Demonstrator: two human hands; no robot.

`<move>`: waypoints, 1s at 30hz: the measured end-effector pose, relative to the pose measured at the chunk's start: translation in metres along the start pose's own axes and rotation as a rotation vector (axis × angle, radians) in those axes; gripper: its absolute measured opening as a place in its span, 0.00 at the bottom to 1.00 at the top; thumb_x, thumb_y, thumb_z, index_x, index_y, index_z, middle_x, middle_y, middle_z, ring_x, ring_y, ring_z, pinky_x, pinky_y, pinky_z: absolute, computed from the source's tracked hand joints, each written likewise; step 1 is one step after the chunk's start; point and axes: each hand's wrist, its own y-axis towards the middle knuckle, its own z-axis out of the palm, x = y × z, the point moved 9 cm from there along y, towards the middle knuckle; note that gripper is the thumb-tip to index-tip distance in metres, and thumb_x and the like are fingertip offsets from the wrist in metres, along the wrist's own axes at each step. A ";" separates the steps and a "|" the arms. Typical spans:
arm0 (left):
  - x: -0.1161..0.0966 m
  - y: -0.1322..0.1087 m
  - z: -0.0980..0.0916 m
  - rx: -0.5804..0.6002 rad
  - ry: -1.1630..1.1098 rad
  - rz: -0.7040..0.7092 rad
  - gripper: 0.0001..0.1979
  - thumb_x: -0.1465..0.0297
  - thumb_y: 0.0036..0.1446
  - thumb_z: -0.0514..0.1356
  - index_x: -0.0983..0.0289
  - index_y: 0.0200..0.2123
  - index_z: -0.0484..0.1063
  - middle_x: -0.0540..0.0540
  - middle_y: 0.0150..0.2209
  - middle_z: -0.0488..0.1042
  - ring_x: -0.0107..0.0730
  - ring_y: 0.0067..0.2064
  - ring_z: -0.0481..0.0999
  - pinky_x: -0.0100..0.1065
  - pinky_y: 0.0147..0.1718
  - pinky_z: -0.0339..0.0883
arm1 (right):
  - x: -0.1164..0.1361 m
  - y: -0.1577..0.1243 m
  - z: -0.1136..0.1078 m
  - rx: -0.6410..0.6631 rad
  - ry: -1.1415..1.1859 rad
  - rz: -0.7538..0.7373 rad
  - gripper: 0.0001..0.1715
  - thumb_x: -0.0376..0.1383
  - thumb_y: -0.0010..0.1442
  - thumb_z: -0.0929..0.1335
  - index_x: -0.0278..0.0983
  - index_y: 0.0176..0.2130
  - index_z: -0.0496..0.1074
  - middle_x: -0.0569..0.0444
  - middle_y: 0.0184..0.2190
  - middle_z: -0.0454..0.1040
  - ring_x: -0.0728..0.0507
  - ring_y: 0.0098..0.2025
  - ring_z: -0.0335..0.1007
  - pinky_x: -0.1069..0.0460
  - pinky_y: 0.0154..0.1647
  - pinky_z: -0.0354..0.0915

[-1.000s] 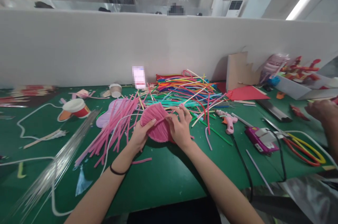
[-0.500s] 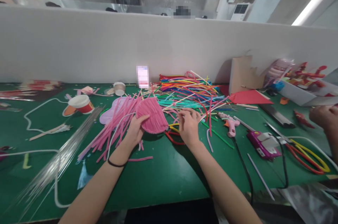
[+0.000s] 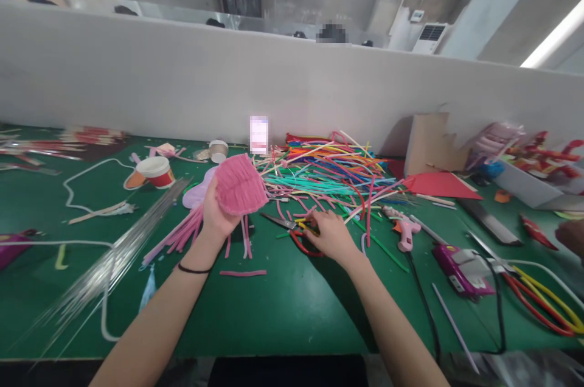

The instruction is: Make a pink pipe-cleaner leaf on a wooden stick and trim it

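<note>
Pink fuzzy material [image 3: 241, 186] fills the gripping left hand [image 3: 216, 216], while the half-open right hand [image 3: 332, 232] touches scissors [image 3: 292, 226]

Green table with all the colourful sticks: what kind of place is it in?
Probably a craft workshop or craft classroom: there's a heap of colourful stems, a pink glue gun and scissors by the right hand.
</note>
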 end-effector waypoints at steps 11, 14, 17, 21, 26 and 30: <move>0.020 -0.005 -0.012 -0.025 0.187 -0.224 0.14 0.65 0.51 0.60 0.65 0.39 0.76 0.57 0.35 0.80 0.44 0.40 0.80 0.39 0.39 0.75 | -0.007 0.002 0.015 -0.147 -0.019 -0.091 0.14 0.41 0.64 0.64 0.34 0.42 0.72 0.41 0.40 0.74 0.36 0.48 0.64 0.42 0.49 0.61; 0.028 -0.007 -0.020 -0.048 0.273 -0.301 0.09 0.67 0.49 0.62 0.66 0.32 0.76 0.54 0.28 0.79 0.37 0.30 0.78 0.34 0.31 0.73 | -0.032 0.002 0.003 -0.273 0.269 0.041 0.15 0.41 0.65 0.61 0.34 0.42 0.70 0.42 0.40 0.74 0.38 0.45 0.66 0.43 0.46 0.63; 0.036 -0.009 -0.023 -0.025 0.369 -0.371 0.04 0.69 0.46 0.64 0.65 0.26 0.74 0.49 0.21 0.75 0.29 0.22 0.74 0.29 0.23 0.68 | -0.060 -0.003 -0.009 -0.430 0.741 0.217 0.18 0.47 0.63 0.62 0.36 0.44 0.68 0.48 0.36 0.74 0.43 0.37 0.68 0.47 0.39 0.65; 0.051 -0.018 -0.021 0.053 0.449 -0.525 0.03 0.73 0.42 0.65 0.67 0.24 0.74 0.51 0.22 0.76 0.32 0.24 0.75 0.30 0.24 0.68 | -0.072 -0.007 -0.009 -0.500 1.438 0.361 0.21 0.53 0.56 0.68 0.39 0.36 0.70 0.55 0.29 0.73 0.48 0.29 0.67 0.52 0.30 0.64; 0.063 -0.028 -0.016 0.179 0.605 -0.671 0.15 0.74 0.41 0.68 0.66 0.37 0.78 0.55 0.31 0.80 0.37 0.32 0.79 0.32 0.32 0.72 | -0.060 -0.009 -0.016 -0.438 1.689 0.423 0.17 0.48 0.49 0.74 0.38 0.30 0.72 0.57 0.29 0.74 0.47 0.32 0.71 0.52 0.31 0.68; 0.061 -0.024 -0.018 0.171 0.778 -0.621 0.18 0.66 0.46 0.69 0.63 0.42 0.78 0.55 0.39 0.81 0.39 0.40 0.79 0.34 0.37 0.72 | -0.041 -0.007 -0.017 -0.305 1.642 0.324 0.15 0.45 0.50 0.74 0.39 0.34 0.74 0.53 0.35 0.77 0.43 0.41 0.74 0.50 0.37 0.70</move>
